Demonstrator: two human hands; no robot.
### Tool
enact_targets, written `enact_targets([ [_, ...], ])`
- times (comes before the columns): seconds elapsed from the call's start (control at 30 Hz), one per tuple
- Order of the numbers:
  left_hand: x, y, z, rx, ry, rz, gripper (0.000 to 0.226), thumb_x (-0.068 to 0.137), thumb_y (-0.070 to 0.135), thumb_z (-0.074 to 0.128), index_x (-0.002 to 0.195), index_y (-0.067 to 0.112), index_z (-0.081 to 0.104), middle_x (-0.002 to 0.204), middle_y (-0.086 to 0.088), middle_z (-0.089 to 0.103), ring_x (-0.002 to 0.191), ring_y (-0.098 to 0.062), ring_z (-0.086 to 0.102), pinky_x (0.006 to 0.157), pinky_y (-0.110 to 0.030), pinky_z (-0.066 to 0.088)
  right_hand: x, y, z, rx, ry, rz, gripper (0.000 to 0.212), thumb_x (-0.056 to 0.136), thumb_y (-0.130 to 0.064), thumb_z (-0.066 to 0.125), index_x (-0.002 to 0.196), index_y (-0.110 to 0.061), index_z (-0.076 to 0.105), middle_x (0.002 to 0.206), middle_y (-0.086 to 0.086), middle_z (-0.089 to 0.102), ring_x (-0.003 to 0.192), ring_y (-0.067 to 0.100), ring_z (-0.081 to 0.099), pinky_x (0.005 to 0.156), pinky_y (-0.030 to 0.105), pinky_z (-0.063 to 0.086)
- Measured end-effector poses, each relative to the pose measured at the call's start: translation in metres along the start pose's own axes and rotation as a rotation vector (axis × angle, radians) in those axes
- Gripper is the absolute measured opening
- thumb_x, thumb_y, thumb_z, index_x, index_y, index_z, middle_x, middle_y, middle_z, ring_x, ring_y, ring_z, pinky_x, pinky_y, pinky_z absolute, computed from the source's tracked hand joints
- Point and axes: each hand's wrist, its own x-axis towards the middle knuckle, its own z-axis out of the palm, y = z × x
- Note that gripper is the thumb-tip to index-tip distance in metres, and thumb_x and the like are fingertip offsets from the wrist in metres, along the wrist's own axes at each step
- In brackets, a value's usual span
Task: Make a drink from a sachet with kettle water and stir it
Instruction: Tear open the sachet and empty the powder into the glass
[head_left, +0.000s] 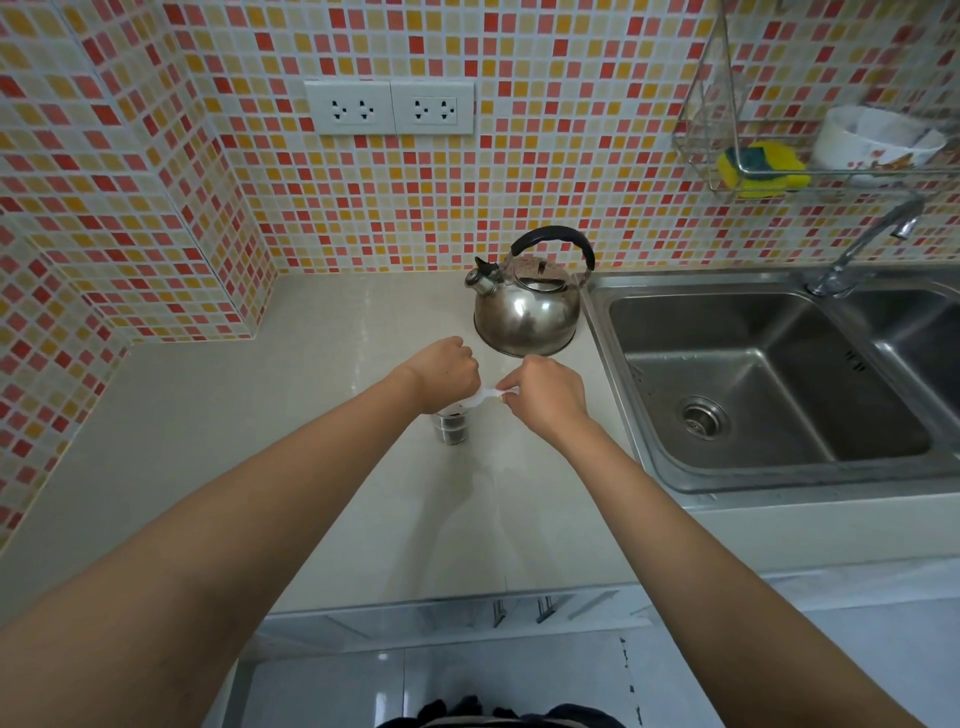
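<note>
- Mosaic-tiled kitchen corner, pale countertop (322, 415) running right into a steel double sink (769, 384); two socket plates (389, 107) were on the far wall.
- Left hand (447, 371) and right hand (545, 397) were both closed, pinching a small white sachet (485, 396) stretched between them.
- Sachet was held directly over a small steel cup (451, 428), probably so the contents would drop straight in; tearing or emptying, could not tell which.
- Cup stood upright on the counter, partly hidden under the left hand; something dark showed at its mouth, but whether powder, liquid or reflection could not be told.
- Steel whistling kettle (527, 306) sat just beyond the hands, near the sink edge, handle up and spout to the left; placed within easy reach for the pour. Water level not visible.
- Sink basin looked empty, drain strainer (701, 418) in place; tap (867, 244) at far right.
- Wire rack (727, 156) on the wall held a yellow-green sponge (761, 166) and a white bowl (872, 145).
- No spoon or stirrer in view.
- Judged stage: sachet step, pouring and stirring not yet done.
</note>
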Motion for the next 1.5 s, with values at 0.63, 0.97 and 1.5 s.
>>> enact_targets([
  [0.63, -0.018, -0.009, 0.013, -0.086, 0.061, -0.092, 0.018, 0.087, 0.005, 0.056, 0.098, 0.01, 0.069, 0.099, -0.008, 0.065, 0.092, -0.025, 0.058, 0.077, -0.032, 0.042, -0.017, 0.018, 0.004, 0.006, 0.03, 0.03, 0.022, 0.091, -0.019, 0.056, 0.078, -0.009, 0.07, 0.068, 0.008, 0.054, 0.065, 0.029, 0.054, 0.054, 0.027, 0.032],
  [0.97, -0.021, -0.005, 0.019, -0.212, 0.105, -0.168, 0.022, 0.085, 0.01, 0.055, 0.1, 0.011, 0.07, 0.096, -0.006, 0.063, 0.091, -0.023, 0.057, 0.078, -0.031, 0.042, -0.011, 0.045, 0.056, 1.017, -0.088, 0.885, 0.012, 0.08, 0.0, 0.064, 0.086, 0.009, 0.062, 0.08, 0.022, 0.067, 0.063, 0.03, 0.064, 0.062, 0.037, 0.055],
  [1.5, -0.031, -0.007, 0.021, -0.738, 0.174, -0.468, 0.044, 0.082, 0.034, 0.063, 0.123, 0.017, 0.065, 0.12, -0.004, 0.061, 0.103, -0.024, 0.061, 0.086, -0.035, 0.05, -0.014, 0.039, 0.067, 0.474, 0.254, 0.602, 0.027, 0.083, -0.038, 0.065, 0.094, -0.013, 0.066, 0.1, 0.008, 0.066, 0.09, 0.028, 0.065, 0.082, 0.036, 0.05],
])
